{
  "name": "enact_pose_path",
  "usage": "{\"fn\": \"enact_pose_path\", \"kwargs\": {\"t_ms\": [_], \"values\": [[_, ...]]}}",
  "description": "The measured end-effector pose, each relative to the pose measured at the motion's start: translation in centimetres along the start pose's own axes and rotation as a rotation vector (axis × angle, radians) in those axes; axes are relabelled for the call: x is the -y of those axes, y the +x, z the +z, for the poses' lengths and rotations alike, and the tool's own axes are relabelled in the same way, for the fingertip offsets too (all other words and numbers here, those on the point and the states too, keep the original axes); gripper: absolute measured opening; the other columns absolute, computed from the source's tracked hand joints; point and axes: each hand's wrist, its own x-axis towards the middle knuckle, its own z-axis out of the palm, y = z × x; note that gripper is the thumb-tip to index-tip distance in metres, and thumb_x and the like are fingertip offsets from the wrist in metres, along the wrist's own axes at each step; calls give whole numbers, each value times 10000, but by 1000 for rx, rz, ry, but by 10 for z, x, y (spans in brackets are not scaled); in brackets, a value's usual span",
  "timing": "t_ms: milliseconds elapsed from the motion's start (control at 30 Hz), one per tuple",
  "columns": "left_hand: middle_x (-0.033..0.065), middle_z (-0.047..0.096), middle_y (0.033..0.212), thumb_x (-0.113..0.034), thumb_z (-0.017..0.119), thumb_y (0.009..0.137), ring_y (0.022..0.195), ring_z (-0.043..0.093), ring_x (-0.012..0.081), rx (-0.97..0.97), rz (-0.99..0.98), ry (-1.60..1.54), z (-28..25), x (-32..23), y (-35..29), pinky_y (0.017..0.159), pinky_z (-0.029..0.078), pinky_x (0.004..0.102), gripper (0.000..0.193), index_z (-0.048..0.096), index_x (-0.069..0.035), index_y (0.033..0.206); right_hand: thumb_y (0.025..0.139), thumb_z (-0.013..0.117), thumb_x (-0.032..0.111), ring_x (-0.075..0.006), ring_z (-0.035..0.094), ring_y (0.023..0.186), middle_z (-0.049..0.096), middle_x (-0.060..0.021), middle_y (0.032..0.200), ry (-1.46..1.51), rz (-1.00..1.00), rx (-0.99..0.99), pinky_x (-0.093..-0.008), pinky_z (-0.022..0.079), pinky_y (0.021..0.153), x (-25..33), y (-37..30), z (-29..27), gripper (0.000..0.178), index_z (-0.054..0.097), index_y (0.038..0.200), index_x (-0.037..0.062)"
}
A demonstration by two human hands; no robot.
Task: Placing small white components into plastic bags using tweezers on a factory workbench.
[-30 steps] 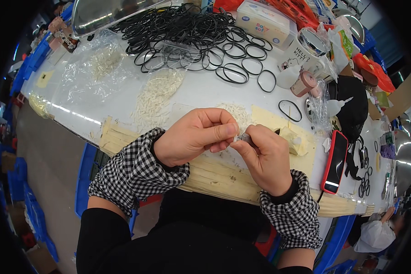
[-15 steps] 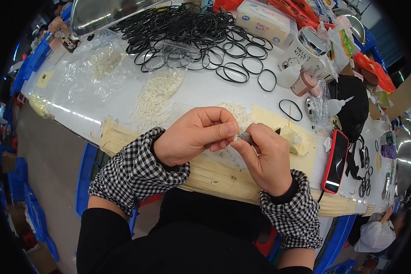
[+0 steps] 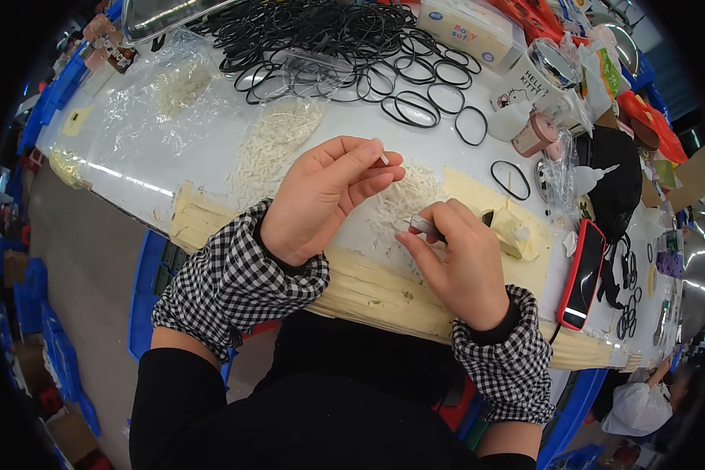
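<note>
My left hand [image 3: 321, 200] is raised over the table and pinches a small white stick-like piece [image 3: 384, 157] between thumb and forefinger. Lower and to the right, my right hand [image 3: 470, 262] closes around a small grey metal tool [image 3: 424, 225]; only its tip shows, so its kind stays unclear. Between and behind the hands lies a loose heap of small white pieces [image 3: 410, 192]. A larger spread of similar white pieces [image 3: 262, 160] covers the table left of it, partly under a clear plastic bag [image 3: 294, 117].
Black rubber rings [image 3: 313, 35] pile up at the back, with single ones [image 3: 471, 125] nearer. Clear plastic wrap [image 3: 145, 117] lies at left. At right are a red-cased phone [image 3: 581, 274], a pink jar [image 3: 535, 135] and a yellowish taped lump [image 3: 515, 231]. Yellow tape [image 3: 368, 286] covers the front edge.
My hands were together at the small piece and have come apart. The left has risen away with the white piece; the right stays low with the grey tool. The view has shifted slightly.
</note>
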Motion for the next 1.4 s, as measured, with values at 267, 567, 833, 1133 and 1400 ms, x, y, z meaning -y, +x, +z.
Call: {"fn": "enact_pose_path", "kwargs": {"t_ms": [267,567,833,1133,1400], "values": [[28,556,935,-160,512,951,847,533,99,-67,-8,-117,-9,5,6,761,464,216,209,550,1,1077,763,662,115,-278,583,618,526,-84,817,-173,-58,72,-369,459,517,3,-3,17,165,553,872,59],[13,581,912,-162,538,954,798,530,70,184,-163,178,0,9,0,716,445,193,176,579,-9,1031,806,605,8,-290,548,655,524,-121,813,106,27,-194,-351,437,557,1,7,0,117,519,885,9],[-20,569,810,-212,558,949,704,504,50,304,-162,121,2,12,-2,662,434,176,188,596,-28,961,847,632,86,-226,508,633,512,-109,771,260,72,-156,-307,399,525,7,7,1,132,536,882,3],[-32,550,806,-217,525,966,710,493,49,415,-278,-17,1,4,-2,665,422,177,183,583,-49,920,822,685,307,-213,539,539,549,-55,648,-6,-45,-143,-315,412,464,3,7,-7,305,544,747,47],[-27,549,839,-200,515,971,731,487,49,491,-317,-100,-1,7,-1,672,420,172,167,573,-48,940,824,678,324,-211,532,525,544,-51,637,-25,-40,-164,-313,406,451,4,6,-7,328,532,714,52]]}}
